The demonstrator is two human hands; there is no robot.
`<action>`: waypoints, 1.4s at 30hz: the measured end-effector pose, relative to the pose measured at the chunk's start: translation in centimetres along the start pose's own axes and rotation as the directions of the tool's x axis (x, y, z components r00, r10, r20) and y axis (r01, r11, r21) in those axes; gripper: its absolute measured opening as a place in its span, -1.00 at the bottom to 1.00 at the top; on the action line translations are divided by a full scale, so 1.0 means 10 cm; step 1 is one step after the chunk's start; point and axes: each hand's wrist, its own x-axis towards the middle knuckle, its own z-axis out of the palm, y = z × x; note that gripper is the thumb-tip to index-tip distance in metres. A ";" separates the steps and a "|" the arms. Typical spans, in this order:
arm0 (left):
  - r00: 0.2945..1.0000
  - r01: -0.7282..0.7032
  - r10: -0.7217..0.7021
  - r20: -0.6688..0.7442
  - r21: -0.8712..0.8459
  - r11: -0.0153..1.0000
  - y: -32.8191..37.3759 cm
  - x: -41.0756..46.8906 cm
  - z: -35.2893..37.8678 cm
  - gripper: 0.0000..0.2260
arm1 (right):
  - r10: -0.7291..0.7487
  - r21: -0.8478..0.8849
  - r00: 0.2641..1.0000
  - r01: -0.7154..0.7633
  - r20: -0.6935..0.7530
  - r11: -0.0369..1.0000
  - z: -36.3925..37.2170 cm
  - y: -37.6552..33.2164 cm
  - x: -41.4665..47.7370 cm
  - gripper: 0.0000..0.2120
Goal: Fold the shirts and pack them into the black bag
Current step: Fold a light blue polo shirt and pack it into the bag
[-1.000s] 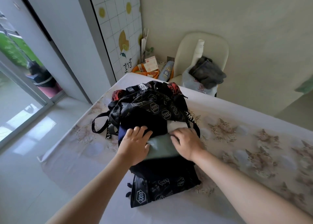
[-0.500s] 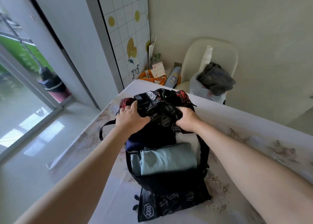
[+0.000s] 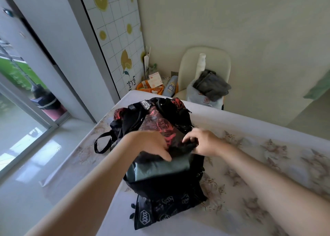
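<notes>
The black bag [image 3: 166, 166] lies flat on the bench [image 3: 267, 164] in front of me, its mouth open toward me and a folded grey-green shirt [image 3: 160, 169] showing inside. I judge the bag soft and floppy, light cloth that sags wherever I let go, so the place to hold is the stiffer rim of the flap by the zip. The shirt is limp too and could come unfolded if the flap drags over it. My left hand [image 3: 151, 144] is curled over the near edge of the red-printed flap [image 3: 157, 127], gripping it; my right hand [image 3: 203, 143] pinches the same dark edge on the other side. To the left a loose shoulder strap [image 3: 100, 144] trails on the bench, clear of the opening. Beyond the far end stand an orange tray [image 3: 142, 86] of small items and a chair [image 3: 205, 71] holding dark folded clothes [image 3: 211, 84], well apart. Nothing blocks the flap.
</notes>
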 end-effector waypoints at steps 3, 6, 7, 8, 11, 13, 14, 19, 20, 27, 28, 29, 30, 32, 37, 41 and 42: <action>0.973 0.111 -0.106 0.206 -0.012 0.994 0.15 0.10 0.36 -0.39 | 0.142 -0.057 0.913 -0.130 0.382 0.990 0.12 0.00 -0.15 -0.42; 0.992 0.109 -0.110 0.069 0.009 0.994 0.22 0.26 0.47 -0.47 | 0.208 0.114 0.944 -0.243 0.256 0.963 0.29 0.17 -0.16 -0.49; 0.995 0.094 -0.094 -0.021 -0.001 0.996 0.24 0.33 0.46 -0.49 | 0.249 0.170 0.954 -0.276 0.165 0.946 0.31 0.23 -0.14 -0.55; 0.991 0.069 -0.071 -0.117 -0.020 0.997 0.25 0.41 0.44 -0.51 | 0.286 0.195 0.955 -0.295 0.074 0.935 0.30 0.27 -0.10 -0.61; 0.921 -0.051 0.003 -0.390 -0.113 0.992 0.21 0.68 0.38 -0.73 | 0.312 0.142 0.943 -0.295 -0.118 0.945 0.26 0.40 0.09 -0.67; 0.855 -0.088 0.070 -0.514 -0.011 0.996 0.12 0.91 0.37 -0.71 | 0.308 0.105 0.941 -0.295 -0.137 0.950 0.25 0.49 0.27 -0.66; 0.844 -0.074 0.077 -0.530 0.028 0.997 0.06 1.03 0.37 -0.64 | 0.309 0.086 0.943 -0.300 -0.123 0.950 0.25 0.53 0.37 -0.63; 0.915 0.045 0.040 -0.402 0.200 0.979 -0.18 1.45 0.45 -0.33 | 0.414 0.092 0.906 -0.421 0.086 0.902 0.36 0.68 0.75 -0.37; 0.923 0.071 0.024 -0.385 0.231 0.970 -0.23 1.50 0.47 -0.33 | 0.421 0.117 0.899 -0.434 0.117 0.893 0.41 0.73 0.79 -0.36; 0.776 0.164 0.039 -0.630 0.260 0.952 -0.04 1.80 0.31 -0.59 | 0.379 0.103 0.915 -0.394 0.139 0.913 0.61 0.93 0.88 -0.65; 0.756 0.100 0.110 -0.646 0.281 0.955 -0.01 1.84 0.30 -0.59 | 0.376 0.029 0.910 -0.387 0.177 0.922 0.64 0.95 0.87 -0.70; 0.767 0.010 0.180 -0.615 0.292 0.956 0.02 1.90 0.31 -0.57 | 0.378 -0.052 0.903 -0.375 0.204 0.925 0.66 0.99 0.84 -0.71; 0.809 -0.073 0.226 -0.542 0.289 0.955 0.03 1.94 0.33 -0.55 | 0.388 -0.131 0.898 -0.367 0.206 0.921 0.66 1.03 0.81 -0.72; 0.915 -0.104 0.204 -0.348 0.286 0.953 0.03 1.99 0.41 -0.52 | 0.380 -0.257 0.913 -0.336 0.146 0.906 0.59 1.04 0.73 -0.73; 0.957 -0.031 0.125 -0.262 0.337 0.941 0.07 2.01 0.53 -0.47 | 0.372 -0.341 0.915 -0.302 0.159 0.890 0.41 0.88 0.45 -0.71; 0.971 0.005 0.079 -0.228 0.345 0.938 0.13 1.98 0.52 -0.45 | 0.361 -0.294 0.866 -0.265 0.347 0.918 0.30 0.51 0.08 -0.68; 0.972 0.015 0.069 -0.224 0.354 0.935 0.15 1.95 0.51 -0.44 | 0.334 -0.278 0.853 -0.235 0.402 0.932 0.30 0.41 -0.04 -0.66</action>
